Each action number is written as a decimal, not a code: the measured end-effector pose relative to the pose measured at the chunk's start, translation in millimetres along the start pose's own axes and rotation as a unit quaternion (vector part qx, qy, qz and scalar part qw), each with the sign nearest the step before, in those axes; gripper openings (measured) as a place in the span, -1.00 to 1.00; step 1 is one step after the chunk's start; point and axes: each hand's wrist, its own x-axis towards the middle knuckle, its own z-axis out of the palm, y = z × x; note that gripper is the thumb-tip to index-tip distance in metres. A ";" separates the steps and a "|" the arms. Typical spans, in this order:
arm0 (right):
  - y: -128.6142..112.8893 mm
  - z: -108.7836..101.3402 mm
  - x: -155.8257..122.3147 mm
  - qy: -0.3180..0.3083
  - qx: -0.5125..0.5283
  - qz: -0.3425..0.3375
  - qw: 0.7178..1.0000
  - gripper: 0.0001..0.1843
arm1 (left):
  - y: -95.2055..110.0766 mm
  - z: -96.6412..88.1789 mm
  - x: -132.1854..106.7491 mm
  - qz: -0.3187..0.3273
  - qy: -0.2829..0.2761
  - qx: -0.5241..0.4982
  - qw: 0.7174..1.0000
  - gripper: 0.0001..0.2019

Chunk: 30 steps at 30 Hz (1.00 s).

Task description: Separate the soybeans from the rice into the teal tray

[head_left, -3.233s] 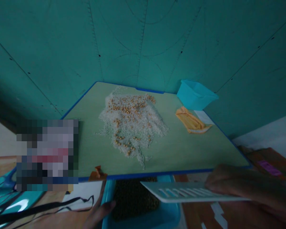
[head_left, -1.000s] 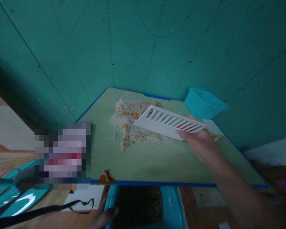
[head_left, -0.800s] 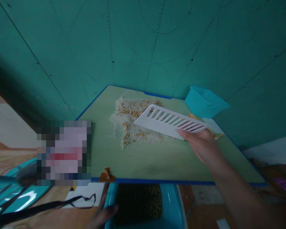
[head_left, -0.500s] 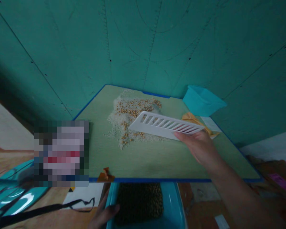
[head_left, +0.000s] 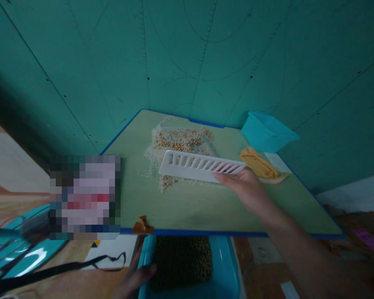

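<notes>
My right hand (head_left: 246, 189) grips one end of a white slotted plastic scraper (head_left: 199, 165) and holds it across the near side of a pile of white grains mixed with yellow beans (head_left: 178, 143). The pile lies on a pale green board with a blue rim (head_left: 205, 232). At the bottom edge my left hand (head_left: 136, 278) rests its fingers on the left rim of a blue tub (head_left: 227, 274), which sits below the board's near edge and holds dark beans. Only the fingers of the left hand show.
A small blue tub (head_left: 266, 131) and a crumpled yellow cloth (head_left: 260, 164) sit at the board's far right. A scrap of orange paper (head_left: 142, 226) lies on the near rim. A blurred patch covers the left corner. A black strap (head_left: 59, 270) crosses the wooden surface.
My right hand came up from below the board with the scraper, then swung it left and down onto the near side of the pile. The left hand stayed on the tub.
</notes>
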 end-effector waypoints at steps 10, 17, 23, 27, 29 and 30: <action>3.2 -1.8 -2.9 -0.014 0.000 0.016 1.000 -0.78 | 9.1 5.9 -5.7 -0.010 -0.008 -0.026 1.000 -0.54; 3.5 -0.4 0.8 0.013 0.005 0.013 1.000 -0.81 | 1.9 1.6 -0.5 0.011 0.007 -0.009 1.000 -0.63; 0.7 2.2 2.4 -0.009 0.000 0.023 1.000 -0.81 | -9.2 -5.2 3.7 0.028 0.017 -0.004 0.999 -0.66; 2.0 1.0 1.8 -0.013 0.013 0.031 0.999 -0.82 | -12.5 -8.0 6.0 0.023 0.018 -0.025 0.999 -0.69; 3.0 0.0 0.9 -0.020 0.018 0.035 0.999 -0.82 | -12.9 -8.4 5.4 0.014 0.019 -0.040 0.999 -0.67; 3.6 -0.5 0.4 -0.024 0.021 0.038 0.999 -0.81 | -12.8 -8.1 4.7 0.007 0.021 -0.049 0.999 -0.66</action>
